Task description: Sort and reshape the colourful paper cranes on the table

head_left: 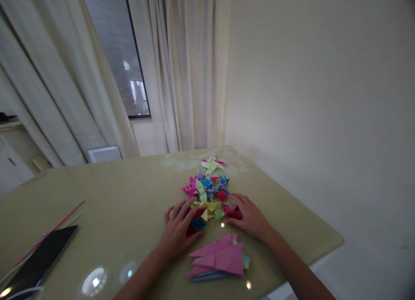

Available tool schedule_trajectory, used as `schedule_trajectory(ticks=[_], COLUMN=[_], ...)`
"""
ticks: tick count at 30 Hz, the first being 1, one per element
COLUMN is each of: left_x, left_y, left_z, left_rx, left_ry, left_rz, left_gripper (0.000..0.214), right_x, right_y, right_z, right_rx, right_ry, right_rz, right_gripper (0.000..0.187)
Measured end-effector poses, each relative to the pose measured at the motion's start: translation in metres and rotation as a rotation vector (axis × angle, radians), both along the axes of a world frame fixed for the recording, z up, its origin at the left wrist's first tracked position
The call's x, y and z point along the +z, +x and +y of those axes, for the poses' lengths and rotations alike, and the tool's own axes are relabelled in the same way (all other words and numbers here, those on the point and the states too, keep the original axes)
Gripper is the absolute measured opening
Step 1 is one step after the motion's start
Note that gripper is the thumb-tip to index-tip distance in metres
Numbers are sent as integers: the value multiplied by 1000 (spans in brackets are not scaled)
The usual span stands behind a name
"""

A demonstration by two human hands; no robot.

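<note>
Several small folded paper pieces (212, 208) in yellow, green, red and blue lie in a row between my hands. My left hand (179, 224) rests at the row's left end, fingers spread over a blue folded paper piece (198, 223) and a partly hidden red one. At the other end my right hand (249, 218) touches a red folded paper piece (231, 211), its thumb and fingers apart. Just beyond is a heap of folded paper flowers (204, 185) in pink, blue, purple and pale green. Nearer me lies a stack of flat pink folded papers (218, 256), with green and bluish sheets beneath.
A pale green and pink paper pinwheel shape (213, 164) lies near the table's (123, 196) far corner. On the left are a black phone or tablet (42, 261) and thin pink and green sticks (61, 222). A wall (308, 118) borders the right side.
</note>
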State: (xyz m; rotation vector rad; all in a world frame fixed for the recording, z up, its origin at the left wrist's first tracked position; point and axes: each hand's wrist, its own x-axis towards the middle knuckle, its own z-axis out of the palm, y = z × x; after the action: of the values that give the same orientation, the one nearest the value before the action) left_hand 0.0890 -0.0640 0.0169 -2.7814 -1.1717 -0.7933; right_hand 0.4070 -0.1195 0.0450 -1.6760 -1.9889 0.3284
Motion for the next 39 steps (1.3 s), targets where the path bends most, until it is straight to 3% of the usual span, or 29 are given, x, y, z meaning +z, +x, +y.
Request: schedule_trajectory(ticks=[4,9,13,16,20,23,28,33,36,39], left_x=[-4,0,1,-2,-8,-10,-7,0,2,0], left_y=[0,14,14,10,6,5,6,8,9,9], left_z=[5,16,17,15,13,15,22,27,27,27], left_rx=[49,-105,-121,-37,173,252,-55,-187,-167,-42], left_ry=[-72,-134,-147,-111,-13,-80,-229,-273,-252,-160], left_rz=[-92,-156,-172,-170,-143,-146,-204,-231,-187,-161], left_gripper=[92,86,91,92,96,100,90,87,76,66], right_x=[-3,-13,-14,-12,-10,-9,-8,-6,-7,-8], right_y=[-13,-22,-21,-21,-24,-24,-23,-25,-25,-25], right_z=[5,13,13,10,7,7,8,12,14,15], right_rx=[38,-22,-14,41,7,75,142,189,200,130], right_ry=[33,100,118,98,89,95,109,105,100,105], right_rz=[-57,-70,-107,-145,-165,-183,-213,-240,-234,-209], right_gripper=[96,81,84,78,67,73,77,69,62,54])
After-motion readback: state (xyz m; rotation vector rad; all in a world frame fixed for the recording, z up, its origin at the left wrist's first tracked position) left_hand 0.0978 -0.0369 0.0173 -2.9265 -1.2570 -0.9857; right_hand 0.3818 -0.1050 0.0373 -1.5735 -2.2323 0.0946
